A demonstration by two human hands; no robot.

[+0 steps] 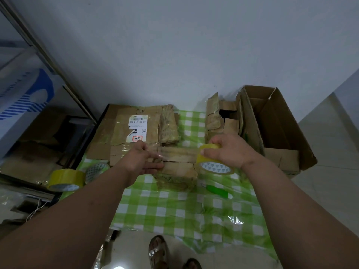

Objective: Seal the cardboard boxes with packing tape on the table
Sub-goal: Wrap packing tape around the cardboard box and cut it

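Gingham cloth (174, 210) (green-checked) covers your table by a pale wall; your right hand (229, 150) grips the tape roll (210, 162), left hand (139, 160) pinches its strip over the small box (178, 167).

Three yellow tape rolls: one held at right (214, 161), two at near left (65, 179) (96, 171). Four cardboard boxes: small centre (177, 169), labelled far-left (124, 133), torn far-right (221, 117), open rightmost (275, 129). One green cutter (217, 190).

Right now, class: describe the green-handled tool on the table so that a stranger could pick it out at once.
Start at the green-and-white checked tablecloth. Find the small cardboard box between the two hands, then look just in front of it and to its right. The green-handled tool lies flat there, the only slim, solid green thing; what lies around it is brown boxes or round yellow rolls of tape.
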